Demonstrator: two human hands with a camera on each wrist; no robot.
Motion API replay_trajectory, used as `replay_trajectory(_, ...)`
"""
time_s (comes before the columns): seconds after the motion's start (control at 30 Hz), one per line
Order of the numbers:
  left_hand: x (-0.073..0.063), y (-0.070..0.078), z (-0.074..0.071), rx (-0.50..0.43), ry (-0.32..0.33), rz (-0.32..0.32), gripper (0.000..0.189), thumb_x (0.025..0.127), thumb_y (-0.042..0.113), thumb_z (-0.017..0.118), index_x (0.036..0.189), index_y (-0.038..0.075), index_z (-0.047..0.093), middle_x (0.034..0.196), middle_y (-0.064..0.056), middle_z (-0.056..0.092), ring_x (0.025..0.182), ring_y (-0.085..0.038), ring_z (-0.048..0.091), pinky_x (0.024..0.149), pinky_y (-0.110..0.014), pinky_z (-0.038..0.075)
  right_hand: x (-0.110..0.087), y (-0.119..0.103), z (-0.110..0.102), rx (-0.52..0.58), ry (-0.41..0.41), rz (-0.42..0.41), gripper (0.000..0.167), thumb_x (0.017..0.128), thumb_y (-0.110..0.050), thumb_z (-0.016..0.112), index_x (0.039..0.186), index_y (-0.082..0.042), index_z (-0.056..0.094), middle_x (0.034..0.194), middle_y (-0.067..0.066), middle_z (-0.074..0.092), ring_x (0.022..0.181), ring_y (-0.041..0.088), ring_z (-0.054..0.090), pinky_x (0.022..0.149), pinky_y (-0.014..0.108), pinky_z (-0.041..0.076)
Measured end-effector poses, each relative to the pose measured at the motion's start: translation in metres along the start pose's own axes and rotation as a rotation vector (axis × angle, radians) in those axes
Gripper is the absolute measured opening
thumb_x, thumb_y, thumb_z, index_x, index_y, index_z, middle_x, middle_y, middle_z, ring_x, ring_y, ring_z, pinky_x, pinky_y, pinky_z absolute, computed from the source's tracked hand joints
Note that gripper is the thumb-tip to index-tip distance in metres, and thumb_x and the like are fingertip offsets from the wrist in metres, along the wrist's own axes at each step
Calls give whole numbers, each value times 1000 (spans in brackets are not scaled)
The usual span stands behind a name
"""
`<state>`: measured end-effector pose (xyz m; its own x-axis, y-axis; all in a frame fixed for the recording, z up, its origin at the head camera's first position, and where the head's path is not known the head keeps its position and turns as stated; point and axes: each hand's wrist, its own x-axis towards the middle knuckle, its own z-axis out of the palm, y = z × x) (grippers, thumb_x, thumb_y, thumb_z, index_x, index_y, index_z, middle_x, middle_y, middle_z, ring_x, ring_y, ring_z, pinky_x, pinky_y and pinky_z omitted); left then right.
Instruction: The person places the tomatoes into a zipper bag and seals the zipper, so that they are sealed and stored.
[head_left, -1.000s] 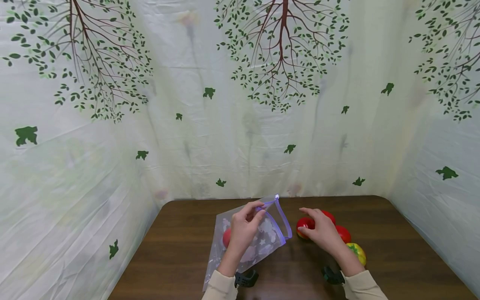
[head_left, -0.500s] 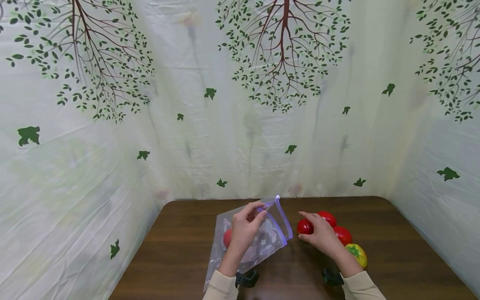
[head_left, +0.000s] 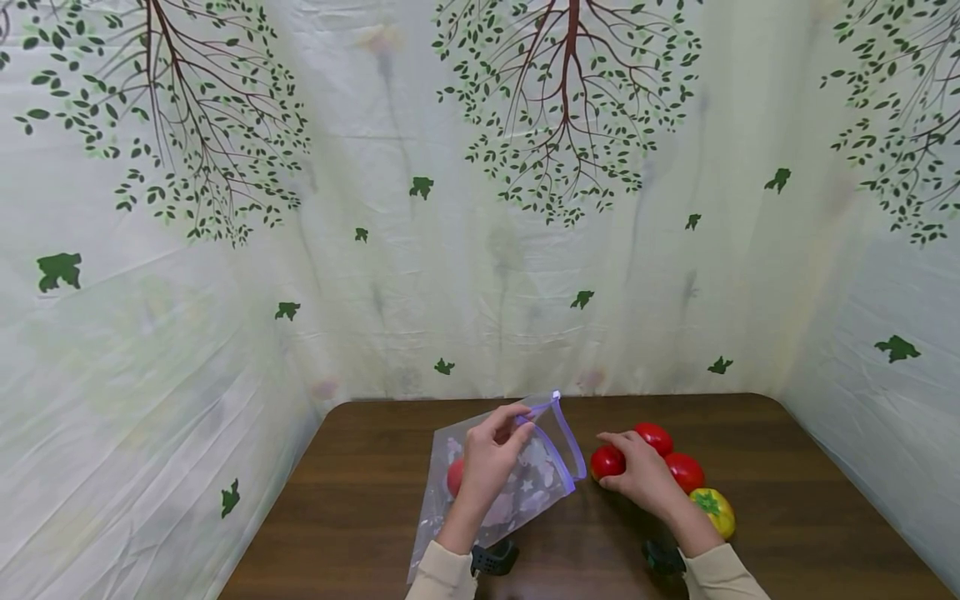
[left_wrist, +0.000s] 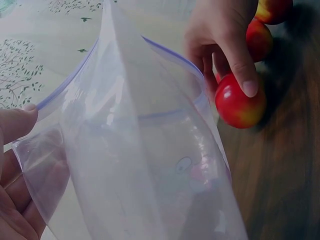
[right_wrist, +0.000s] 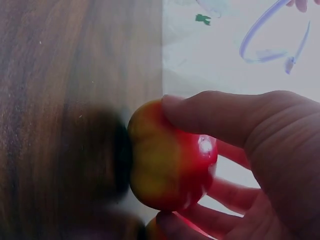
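My left hand (head_left: 491, 454) pinches a clear zip bag (head_left: 542, 475) near its mouth. The bag has purple zip edges and white printed shapes, and its mouth gapes toward the right. Through the plastic a red round thing (head_left: 454, 477) shows, partly covered by the left hand. My right hand (head_left: 647, 472) grips a glossy red-and-yellow apple (right_wrist: 160, 160), thumb on one side and fingers round the other. In the left wrist view that apple (left_wrist: 241, 102) is just right of the bag's opening.
Two more red apples, one behind (head_left: 654, 437) and one beside (head_left: 686, 472) my right hand, stand on the brown table (head_left: 795, 492). A yellow round piece with a green top (head_left: 714, 512) lies by the right forearm. A pale curtain (head_left: 480, 275) encloses the table.
My right hand has closed its fingers round the nearest apple, which has turned and shifted slightly left, away from the other red ones. The left hand and the bag have stayed nearly still.
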<state>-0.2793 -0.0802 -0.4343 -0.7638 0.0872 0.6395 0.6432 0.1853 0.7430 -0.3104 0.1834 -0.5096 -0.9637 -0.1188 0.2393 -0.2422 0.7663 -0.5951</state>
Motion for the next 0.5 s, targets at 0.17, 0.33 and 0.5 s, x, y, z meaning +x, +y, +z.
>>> replay_trajectory(0.17, 1, 0, 0, 3, 4, 36, 21, 90, 0, 74, 111, 2, 71, 100, -11, 74, 74, -20, 65, 65, -28, 58, 0, -1, 0, -18, -14, 23, 69, 65, -13, 95, 128, -13, 66, 122, 12, 61, 108, 34, 60, 86, 60, 53)
replay_trajectory(0.33, 1, 0, 0, -2, 0, 37, 21, 90, 0, 74, 111, 1, 70, 101, -12, 73, 75, -20, 65, 66, -29, 58, 0, -1, 0, -25, -28, 43, 67, 64, -14, 95, 125, -15, 67, 119, 11, 63, 106, 33, 60, 84, 60, 54)
replay_trajectory(0.5, 0, 1, -1, -7, -8, 8, 21, 91, 2, 73, 112, 2, 70, 103, -14, 73, 77, -21, 65, 69, -29, 58, 0, 0, 0, -26, -28, 42, 67, 64, -14, 95, 124, -14, 67, 118, 10, 64, 105, 32, 60, 84, 60, 54)
